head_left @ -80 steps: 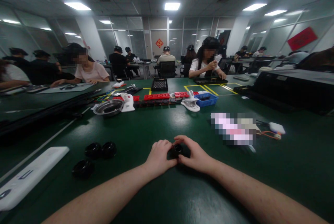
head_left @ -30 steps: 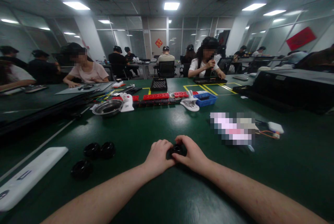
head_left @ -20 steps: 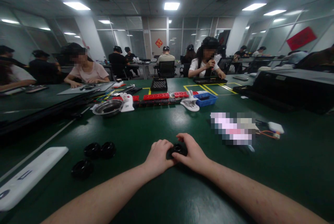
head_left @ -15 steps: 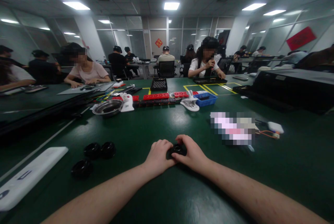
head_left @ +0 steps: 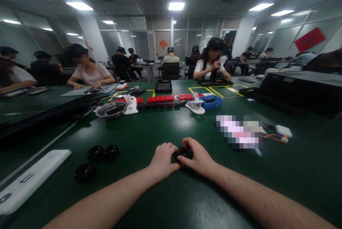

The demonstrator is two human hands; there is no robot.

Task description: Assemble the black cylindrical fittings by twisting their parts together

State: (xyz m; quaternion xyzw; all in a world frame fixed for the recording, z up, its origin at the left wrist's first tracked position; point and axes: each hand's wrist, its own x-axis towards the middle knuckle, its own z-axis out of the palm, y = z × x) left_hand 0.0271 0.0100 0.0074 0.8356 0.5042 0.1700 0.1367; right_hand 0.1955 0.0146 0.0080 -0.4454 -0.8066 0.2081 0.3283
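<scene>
Between my hands, on the green table (head_left: 149,136), is a glossy black ring-shaped piece (head_left: 183,152) with a hollow centre. My left hand (head_left: 164,159) curls round its left side, fingers closed against it. From the right, my right hand (head_left: 197,157) grips it with thumb in front and fingers over the far edge. Part of the piece is hidden by my fingers. To the left lie similar black round pieces: one (head_left: 95,153) beside another (head_left: 111,152), and a third (head_left: 84,172) nearer to me.
A long white object (head_left: 34,179) lies at the left edge. Ahead are a metal bowl (head_left: 111,114), red power strips (head_left: 160,98), a white clamp stand (head_left: 195,107) and a blue tray (head_left: 213,104). A blurred packet (head_left: 237,131) lies right. Co-workers sit across the table.
The view shifts very slightly, and everything appears a little further right. Both hands stay round the same black ring-shaped piece, with no clear change in grip.
</scene>
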